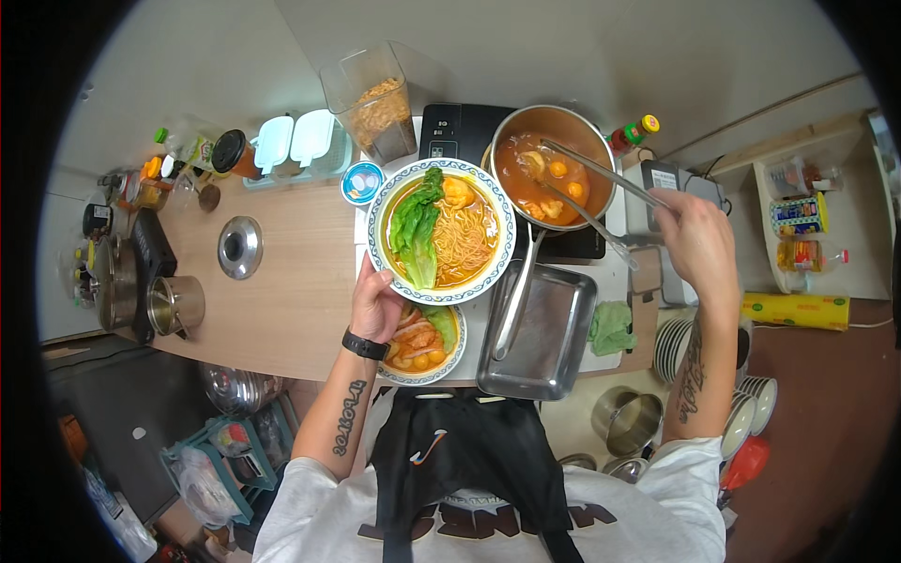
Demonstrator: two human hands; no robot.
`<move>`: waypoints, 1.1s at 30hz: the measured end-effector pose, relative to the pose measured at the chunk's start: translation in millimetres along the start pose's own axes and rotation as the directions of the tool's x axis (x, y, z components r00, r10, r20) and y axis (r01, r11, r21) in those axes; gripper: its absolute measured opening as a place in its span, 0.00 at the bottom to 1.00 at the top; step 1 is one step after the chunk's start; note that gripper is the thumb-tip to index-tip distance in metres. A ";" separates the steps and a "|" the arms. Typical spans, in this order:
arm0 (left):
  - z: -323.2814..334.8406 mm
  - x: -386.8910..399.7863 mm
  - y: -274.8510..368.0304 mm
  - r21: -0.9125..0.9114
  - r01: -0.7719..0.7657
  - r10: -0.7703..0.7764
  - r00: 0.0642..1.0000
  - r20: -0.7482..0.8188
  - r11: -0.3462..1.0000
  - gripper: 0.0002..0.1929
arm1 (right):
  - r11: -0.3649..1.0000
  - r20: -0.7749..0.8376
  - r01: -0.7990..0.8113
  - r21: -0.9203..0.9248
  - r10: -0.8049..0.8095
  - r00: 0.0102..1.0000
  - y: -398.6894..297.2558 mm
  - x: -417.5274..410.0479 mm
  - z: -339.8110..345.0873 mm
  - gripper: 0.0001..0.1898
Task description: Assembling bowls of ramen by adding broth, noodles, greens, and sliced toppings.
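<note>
My left hand point(377, 299) holds up a white bowl with a blue patterned rim point(441, 297) by its near left edge. In it are noodles point(463, 243) in orange broth, green leafy vegetable point(415, 236) and a yellowish piece of food point(457, 192). My right hand point(693, 236) grips metal tongs point(609, 174), whose tips reach into a steel saucepan point(611, 204) of reddish-brown soup with round yellow balls point(557, 169). A second utensil point(588, 217) leans in the saucepan. Partly under the held bowl, a second patterned bowl point(456, 355) holds sliced meat, yellow balls and greens.
A steel tray point(545, 359) lies below the saucepan's handle point(517, 302), near a green cloth point(612, 327). Behind stand a clear container of fried bits point(383, 119), light-blue lidded boxes point(313, 141) and a sauce bottle point(630, 135). A metal lid point(240, 248) and small pot point(176, 305) are left.
</note>
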State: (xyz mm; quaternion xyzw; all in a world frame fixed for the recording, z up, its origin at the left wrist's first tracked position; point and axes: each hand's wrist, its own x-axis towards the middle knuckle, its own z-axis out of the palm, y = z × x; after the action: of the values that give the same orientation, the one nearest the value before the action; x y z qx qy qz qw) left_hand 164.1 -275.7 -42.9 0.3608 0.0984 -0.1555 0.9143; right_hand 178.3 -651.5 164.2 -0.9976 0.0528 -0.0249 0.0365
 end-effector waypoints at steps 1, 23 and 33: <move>-0.3 -0.5 -0.9 0.003 -0.002 0.002 1.000 -0.007 1.000 0.38 | 1.000 0.046 -0.027 0.008 0.026 0.999 -1.4 2.3 -1.3 0.12; -6.5 -1.7 -0.1 -0.023 -0.033 0.032 0.999 -0.015 0.999 0.37 | 0.974 0.134 -0.072 0.216 0.043 0.990 8.4 -14.0 -3.1 0.14; -1.0 -1.9 3.3 -0.029 -0.030 0.030 1.000 -0.004 0.999 0.37 | 0.955 -0.069 0.296 0.028 -0.293 0.954 -36.1 -42.2 6.5 0.11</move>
State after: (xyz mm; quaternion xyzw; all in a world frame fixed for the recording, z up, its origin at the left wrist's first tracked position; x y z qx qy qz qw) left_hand 163.4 -272.4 -41.0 0.3491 0.0971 -0.1396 0.9216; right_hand 140.4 -610.7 158.5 -0.9922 -0.0958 -0.0629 0.0497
